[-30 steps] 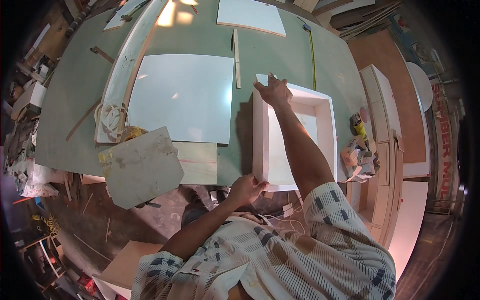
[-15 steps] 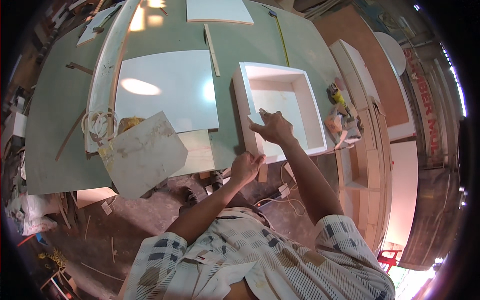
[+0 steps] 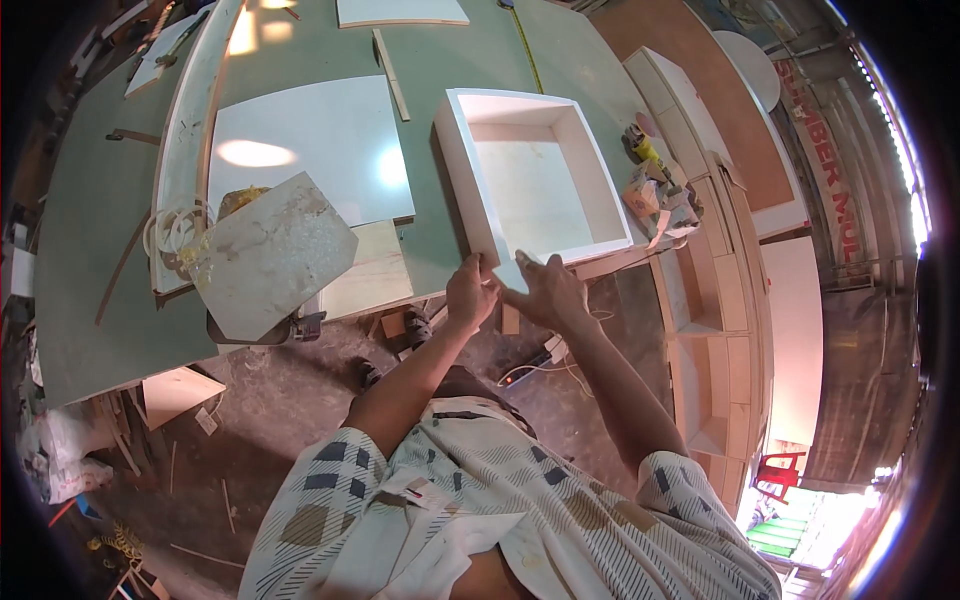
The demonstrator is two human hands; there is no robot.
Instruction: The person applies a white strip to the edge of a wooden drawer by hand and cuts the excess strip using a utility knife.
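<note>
1. The left hand (image 3: pixel 470 292) grasps the box (image 3: pixel 530 190) at its near left corner, fingers against the outer side; some fingertips are hidden.
2. Just beside it, the right hand (image 3: pixel 552 293) pinches a small pale piece (image 3: pixel 510 274) between thumb and fingers, at that same corner of the rim.
3. The box, white and open-topped, lies beyond the fingers, its near side at the edge of the green counter (image 3: pixel 430 60).
4. Left of the box, a stained board (image 3: pixel 285 255) overlaps a plywood piece (image 3: pixel 370 275); a white panel (image 3: pixel 310 150) lies just past them, and a coiled cord (image 3: pixel 178 235) sits near a long trough (image 3: pixel 185 130).
5. Right of the box is a crumpled bundle (image 3: pixel 655 200).
6. Farther across the counter are a wood strip (image 3: pixel 392 75) and an extended yellow tape (image 3: pixel 527 50).
7. Around it, the dark floor (image 3: pixel 290 400) carries scraps; a cabinet (image 3: pixel 700 290) stands to the right, and a red chair (image 3: pixel 778 477) well apart beyond.
</note>
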